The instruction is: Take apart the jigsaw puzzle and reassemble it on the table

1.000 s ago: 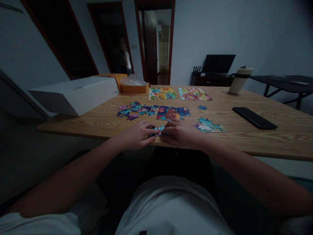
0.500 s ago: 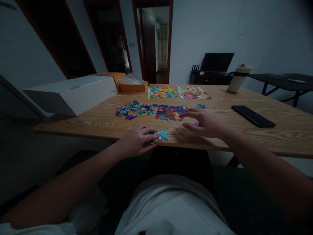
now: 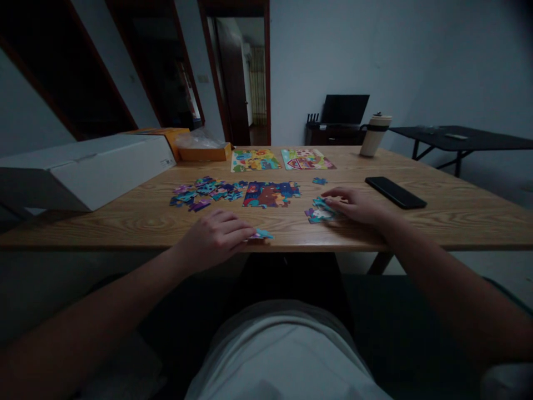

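Observation:
My left hand point(image 3: 219, 236) is at the table's near edge, fingers closed on a teal and purple puzzle piece point(image 3: 263, 234); the piece is partly hidden by the fingertips. Farther right, my right hand point(image 3: 353, 204) has its fingertips down on a small group of teal, white and purple puzzle pieces point(image 3: 320, 214), covering part of it. Between and beyond the hands lies a partly joined puzzle point(image 3: 268, 194) with a brown bear on dark blue. A heap of loose puzzle pieces point(image 3: 208, 191) spreads to its left. One blue puzzle piece point(image 3: 320, 181) lies alone behind the right hand.
Two colourful puzzle pictures point(image 3: 256, 160) point(image 3: 308, 159) lie at the back of the wooden table point(image 3: 137, 225). To the left are a white box point(image 3: 120, 166) and an orange tray point(image 3: 208, 153) holding clear plastic. A phone point(image 3: 395, 192) and a cup point(image 3: 375, 136) stand right.
The view has turned right. My right hand has come down onto the teal and purple pieces, which now show more. The left hand keeps its piece, now tilted flatter to view.

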Tool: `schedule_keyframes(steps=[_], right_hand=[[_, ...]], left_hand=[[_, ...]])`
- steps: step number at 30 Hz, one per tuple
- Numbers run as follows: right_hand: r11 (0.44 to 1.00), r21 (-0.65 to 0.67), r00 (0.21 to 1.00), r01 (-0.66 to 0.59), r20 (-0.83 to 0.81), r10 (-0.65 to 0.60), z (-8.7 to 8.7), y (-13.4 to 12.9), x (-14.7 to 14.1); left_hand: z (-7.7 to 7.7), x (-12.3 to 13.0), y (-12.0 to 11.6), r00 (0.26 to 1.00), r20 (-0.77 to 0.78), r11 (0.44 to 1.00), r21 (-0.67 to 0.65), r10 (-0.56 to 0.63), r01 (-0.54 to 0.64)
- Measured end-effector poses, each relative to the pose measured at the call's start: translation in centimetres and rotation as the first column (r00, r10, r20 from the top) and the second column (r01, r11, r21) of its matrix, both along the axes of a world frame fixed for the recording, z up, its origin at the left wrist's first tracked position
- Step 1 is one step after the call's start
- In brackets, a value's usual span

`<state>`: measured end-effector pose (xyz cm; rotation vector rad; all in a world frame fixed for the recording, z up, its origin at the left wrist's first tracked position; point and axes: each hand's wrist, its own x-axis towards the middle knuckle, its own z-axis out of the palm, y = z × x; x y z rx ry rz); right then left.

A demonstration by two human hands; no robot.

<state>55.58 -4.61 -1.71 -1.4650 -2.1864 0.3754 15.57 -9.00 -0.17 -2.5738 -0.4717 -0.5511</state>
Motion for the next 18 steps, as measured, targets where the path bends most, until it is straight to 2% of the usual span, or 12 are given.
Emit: schedule_keyframes(steps=[4,8,11,13,15,18], right_hand=[[0.995,0.033,0.993,-0.089,0.077,0.086,-0.6,0.3,-0.7],[0.988,0.071,0.982,-0.140,0.141,0.129,-1.1,0.4,-0.8],[0.986,0.069,0.980,-0.151,0.138,0.140,-1.0,0.1,-0.4],[0.986,0.063,0.979,-0.154,0.142,0.144,-1.0,-0.1,-0.1],[0.986,0.057,0.978,-0.159,0.146,0.149,-0.9,-0.2,0.3],[0.986,0.049,0.977,-0.160,0.148,0.151,-0.9,-0.1,0.7]], left_hand=[[2.0,3.7,2.4,0.999,0.000,0.997,0.062,-0.050,0.050],[2.9,9.6,6.7,0.997,0.031,0.990,0.121,-0.075,0.071],[2.3,13.5,9.6,0.995,-0.032,0.986,0.132,-0.095,0.098],[1.3,15.0,10.7,0.988,-0.101,0.985,0.116,-0.114,0.125],[0.3,15.4,11.3,0.981,-0.142,0.986,0.079,-0.133,0.145],[-1.0,14.7,11.6,0.974,-0.152,0.986,-0.010,-0.165,0.166]])
